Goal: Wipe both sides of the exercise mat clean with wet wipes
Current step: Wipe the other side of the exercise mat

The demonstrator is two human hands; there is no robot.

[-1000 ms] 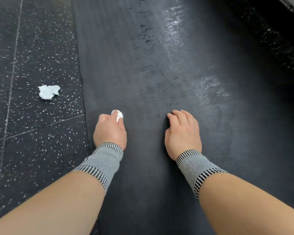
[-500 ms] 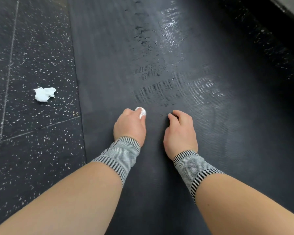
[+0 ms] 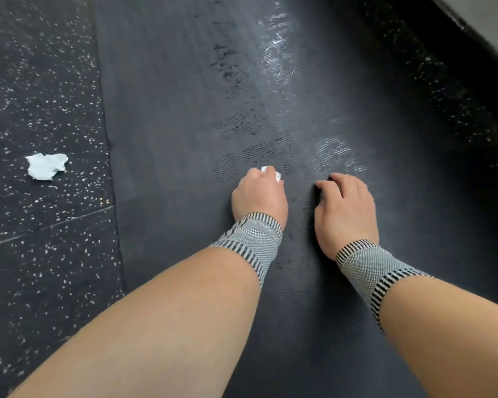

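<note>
**Both hands down on the wet mat**

A crumpled white wipe (image 3: 47, 166) lies on the speckled rubber floor (image 3: 41, 81), left of the mat. The dark ribbed exercise mat (image 3: 170, 110) glistens in streaks ahead. The left hand (image 3: 259, 196) clutches a balled wet wipe (image 3: 270, 172) — the right hand (image 3: 345, 208) rests beside it, fingers curled against the mat. Striped knit wristbands (image 3: 250, 239) wrap both wrists.

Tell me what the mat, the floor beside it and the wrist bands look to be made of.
Mat: dark matte rubber or foam, apparently; fine wavy ribbing shows where wet streaks shine.
Floor: looks like black rubber tile with white flecks; thin seams cross it.
Wrist bands: knitted elastic fabric, grey weave with black-striped edges.
</note>
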